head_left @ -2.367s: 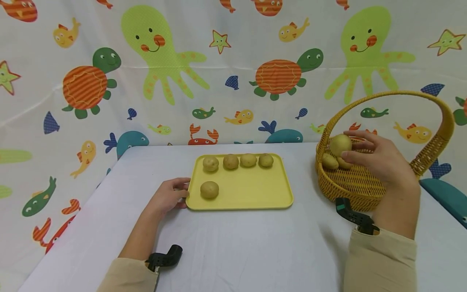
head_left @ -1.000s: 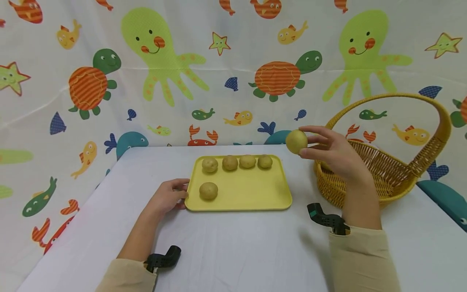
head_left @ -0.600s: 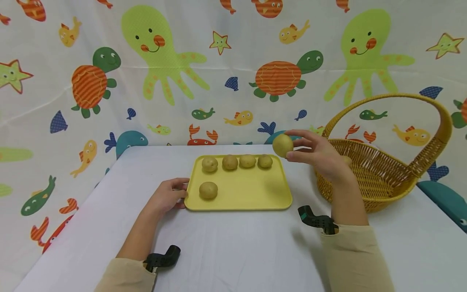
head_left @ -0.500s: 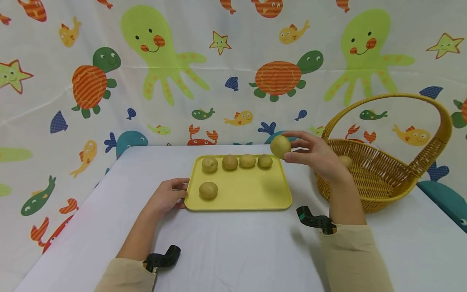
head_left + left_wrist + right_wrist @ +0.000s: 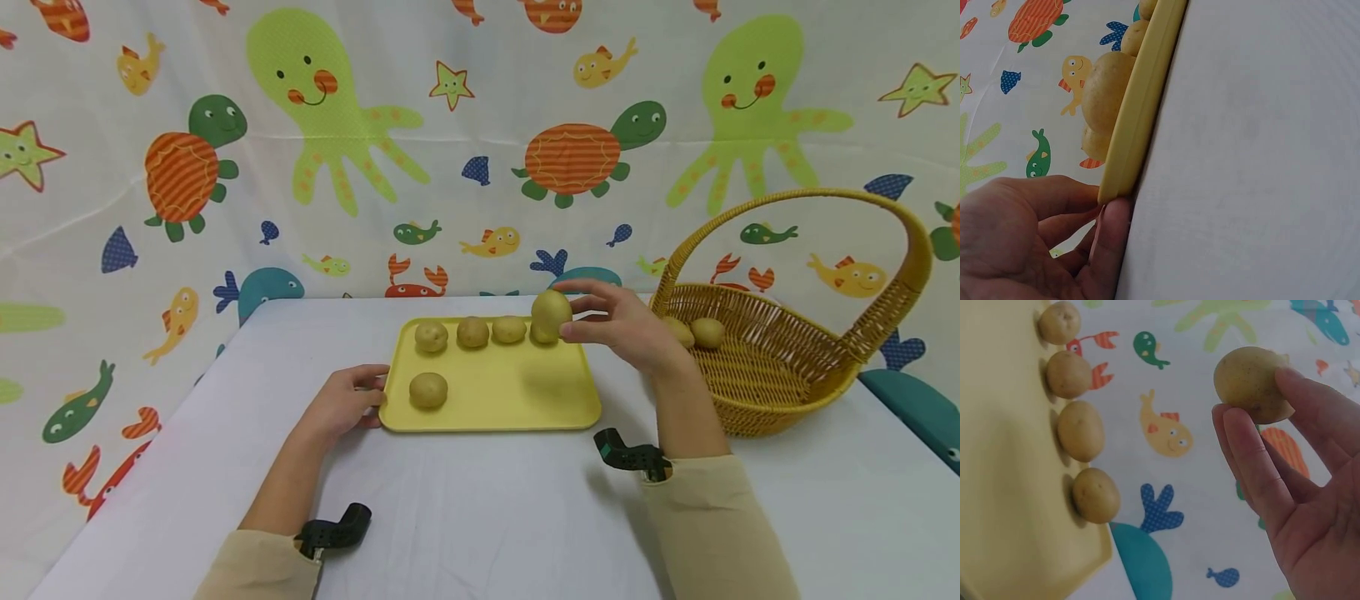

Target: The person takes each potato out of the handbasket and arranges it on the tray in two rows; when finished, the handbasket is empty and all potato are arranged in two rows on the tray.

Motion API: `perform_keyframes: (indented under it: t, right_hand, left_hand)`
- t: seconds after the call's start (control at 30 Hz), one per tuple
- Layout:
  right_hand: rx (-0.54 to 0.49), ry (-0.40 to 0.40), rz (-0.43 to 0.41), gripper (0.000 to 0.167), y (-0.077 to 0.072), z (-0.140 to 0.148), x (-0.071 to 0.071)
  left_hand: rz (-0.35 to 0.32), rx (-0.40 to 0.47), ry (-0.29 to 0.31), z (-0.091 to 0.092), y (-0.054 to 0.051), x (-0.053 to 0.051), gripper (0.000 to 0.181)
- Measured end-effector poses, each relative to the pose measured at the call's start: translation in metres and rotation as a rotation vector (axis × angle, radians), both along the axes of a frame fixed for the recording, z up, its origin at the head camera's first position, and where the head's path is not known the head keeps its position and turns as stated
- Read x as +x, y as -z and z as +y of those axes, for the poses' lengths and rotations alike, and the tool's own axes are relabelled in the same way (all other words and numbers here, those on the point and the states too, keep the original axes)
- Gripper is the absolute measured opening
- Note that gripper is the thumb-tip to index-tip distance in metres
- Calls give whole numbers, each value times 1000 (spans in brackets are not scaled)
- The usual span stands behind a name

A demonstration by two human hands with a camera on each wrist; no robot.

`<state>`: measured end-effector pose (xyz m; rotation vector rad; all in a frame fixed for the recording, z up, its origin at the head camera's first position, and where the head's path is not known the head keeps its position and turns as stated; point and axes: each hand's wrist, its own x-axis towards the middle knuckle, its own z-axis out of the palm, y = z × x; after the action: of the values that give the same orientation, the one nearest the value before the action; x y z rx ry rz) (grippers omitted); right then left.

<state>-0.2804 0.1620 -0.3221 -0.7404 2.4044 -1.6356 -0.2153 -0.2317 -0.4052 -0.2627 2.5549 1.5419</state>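
Note:
A potato (image 5: 550, 310) is pinched between the fingertips and thumb of my right hand (image 5: 630, 329), raised over the right rear part of a yellow tray (image 5: 517, 400). The right wrist view shows that potato (image 5: 1250, 384) apart from the tray. Along the tray's back edge lies a row of several potatoes (image 5: 472, 332); the rightmost is partly hidden behind the held one in the head view. One more potato (image 5: 428, 390) lies at the tray's front left. My left hand (image 5: 347, 406) pinches the tray's left edge between thumb and fingers, closely seen in the left wrist view.
To the right stands a wicker basket (image 5: 787, 367) with a tall arched handle. Two potatoes (image 5: 707, 332) show inside at its left, one partly hidden by my right hand. A white cloth (image 5: 480, 517) covers the table, and a sea-animal printed curtain (image 5: 465, 150) hangs behind.
My right hand has lifted the potato out of the basket, carried it left and lowered it over the tray's back right. The left hand has stayed at the tray's edge.

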Motion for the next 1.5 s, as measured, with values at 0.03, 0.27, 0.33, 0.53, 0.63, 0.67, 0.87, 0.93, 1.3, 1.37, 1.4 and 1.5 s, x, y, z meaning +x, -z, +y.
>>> perform_keyframes:
  t: [0.03,0.27,0.33,0.53,0.63,0.67,0.87,0.93,1.3,1.37,1.4,1.5]
  right_hand:
    - [1,-1,-5,61,1,-2,0]
    - [12,-23,-21,61,4,-14,-1]
    - [21,-23,-20,60,5,-18,-2]
    - [83,-27,-52,57,10,-33,-3]
    - [118,-37,-57,55,13,-40,-3]
    - [124,-45,-56,55,15,-43,-3]
    - [178,-80,-42,54,24,-56,-5]
    - [200,-96,-40,53,28,-61,-5]
    - [261,-151,7,50,47,-80,-7]
    - [273,-161,-7,49,50,-83,-7]
    - [280,-162,-13,48,52,-84,-8]
    - [292,-162,-30,47,55,-88,-7]
  left_hand:
    - [0,-1,-1,0,0,0,55]
    - [-13,-6,-10,0,0,0,55]
    - [-12,-4,-8,0,0,0,55]
    - [-9,-4,-4,-3,-1,0,56]
    - [-10,-4,-3,-3,-1,0,56]
    - [-9,-2,-3,-3,0,-1,56]
    - [-5,2,-1,-4,1,-2,56]
    - [-8,1,-1,-3,2,-2,56]
    - [0,16,4,-2,2,-4,56]
    - [-3,17,6,-2,2,-4,56]
    - [-5,18,6,-1,2,-4,56]
    - [-8,14,6,-1,1,-3,56]
